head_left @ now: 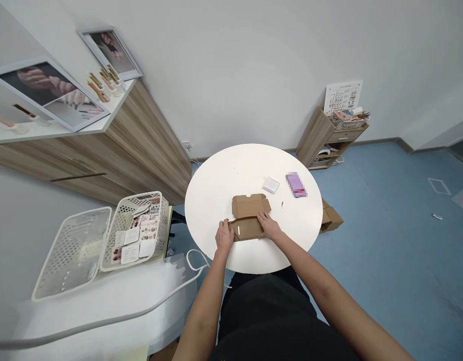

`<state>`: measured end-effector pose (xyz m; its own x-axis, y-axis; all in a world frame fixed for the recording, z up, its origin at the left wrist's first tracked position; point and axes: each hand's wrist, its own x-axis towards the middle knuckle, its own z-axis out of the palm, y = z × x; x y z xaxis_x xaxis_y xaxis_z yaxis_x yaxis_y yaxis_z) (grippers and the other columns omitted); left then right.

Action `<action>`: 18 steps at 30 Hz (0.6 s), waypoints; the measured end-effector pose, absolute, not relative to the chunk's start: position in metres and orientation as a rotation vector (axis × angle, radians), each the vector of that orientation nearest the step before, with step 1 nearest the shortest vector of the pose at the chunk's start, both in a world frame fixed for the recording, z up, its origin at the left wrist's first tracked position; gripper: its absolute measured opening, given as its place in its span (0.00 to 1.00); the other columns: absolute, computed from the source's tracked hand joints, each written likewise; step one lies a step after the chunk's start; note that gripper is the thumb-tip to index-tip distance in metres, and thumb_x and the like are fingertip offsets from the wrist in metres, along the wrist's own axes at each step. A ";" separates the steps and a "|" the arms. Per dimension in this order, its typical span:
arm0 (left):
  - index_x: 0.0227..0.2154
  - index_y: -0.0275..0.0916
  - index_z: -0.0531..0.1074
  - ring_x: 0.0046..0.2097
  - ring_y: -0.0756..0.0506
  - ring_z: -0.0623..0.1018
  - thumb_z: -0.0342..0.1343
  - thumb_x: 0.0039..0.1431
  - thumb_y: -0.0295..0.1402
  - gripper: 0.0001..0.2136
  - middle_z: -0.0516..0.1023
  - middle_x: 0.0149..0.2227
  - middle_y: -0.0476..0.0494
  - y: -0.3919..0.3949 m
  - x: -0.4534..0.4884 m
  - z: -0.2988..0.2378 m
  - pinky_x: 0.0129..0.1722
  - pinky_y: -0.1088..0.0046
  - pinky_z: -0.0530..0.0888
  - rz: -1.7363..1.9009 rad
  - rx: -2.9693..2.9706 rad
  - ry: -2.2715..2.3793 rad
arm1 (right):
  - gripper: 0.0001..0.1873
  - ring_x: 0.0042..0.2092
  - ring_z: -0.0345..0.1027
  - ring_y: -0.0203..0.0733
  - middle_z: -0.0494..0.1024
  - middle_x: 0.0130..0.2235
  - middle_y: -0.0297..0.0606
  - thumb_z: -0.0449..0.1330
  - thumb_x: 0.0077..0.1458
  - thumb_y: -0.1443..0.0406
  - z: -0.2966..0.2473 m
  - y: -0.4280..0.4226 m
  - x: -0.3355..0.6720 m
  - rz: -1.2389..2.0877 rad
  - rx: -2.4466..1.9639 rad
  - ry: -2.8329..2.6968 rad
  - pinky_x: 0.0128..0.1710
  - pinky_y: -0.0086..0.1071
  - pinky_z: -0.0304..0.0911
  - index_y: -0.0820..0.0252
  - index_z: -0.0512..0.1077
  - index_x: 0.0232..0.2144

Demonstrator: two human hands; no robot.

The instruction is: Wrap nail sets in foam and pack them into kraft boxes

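Note:
A brown cardboard mailer box [248, 213] lies unfolded on the round white table [216, 185], its lid flap pointing away from me. My left hand [224, 236] curls round the box's left end, fingers closed on the side flap. My right hand [269, 225] rests on the box's right end with fingers pressed down on the cardboard edge. A small white square packet [271, 185] and a purple flat item [296, 184] lie farther back on the table, out of reach of both hands.
Two white mesh baskets [84, 240] sit on a white surface at my left, one holding printed cards [137, 235]. A wooden cabinet [114, 150] with framed pictures stands behind them. More cardboard [331, 215] lies on the blue floor; a small wooden shelf [329, 138] stands by the wall.

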<state>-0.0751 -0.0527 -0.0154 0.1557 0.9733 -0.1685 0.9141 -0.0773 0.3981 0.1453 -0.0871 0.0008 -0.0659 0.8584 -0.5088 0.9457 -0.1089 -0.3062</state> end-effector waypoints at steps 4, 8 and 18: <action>0.42 0.42 0.73 0.44 0.43 0.73 0.48 0.63 0.30 0.09 0.69 0.42 0.41 -0.045 -0.064 -0.017 0.42 0.68 0.70 0.102 2.130 1.692 | 0.62 0.70 0.34 0.52 0.44 0.71 0.43 0.73 0.39 0.61 0.002 -0.087 0.144 -0.893 2.036 1.977 0.56 0.41 0.65 0.55 0.42 0.69; 0.38 0.39 0.74 0.46 0.40 0.72 0.49 0.63 0.32 0.09 0.70 0.42 0.39 -0.049 -0.051 -0.020 0.46 0.63 0.69 0.119 2.205 1.618 | 0.61 0.70 0.35 0.52 0.45 0.70 0.44 0.73 0.40 0.61 0.004 -0.087 0.144 -0.864 2.029 1.983 0.56 0.41 0.65 0.54 0.44 0.69; 0.52 0.39 0.66 0.49 0.42 0.76 0.51 0.55 0.25 0.20 0.75 0.48 0.38 -0.072 -0.088 -0.034 0.47 0.67 0.72 0.509 1.308 1.916 | 0.62 0.70 0.34 0.52 0.44 0.71 0.43 0.73 0.39 0.61 -0.003 -0.088 0.146 -0.905 2.048 2.003 0.57 0.42 0.64 0.55 0.42 0.69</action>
<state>-0.0878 -0.0719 -0.0339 -0.1987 0.9129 -0.3566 0.6153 0.3994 0.6796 0.1460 -0.0875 -0.0029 -0.0651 0.8635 -0.5002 0.9460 -0.1061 -0.3064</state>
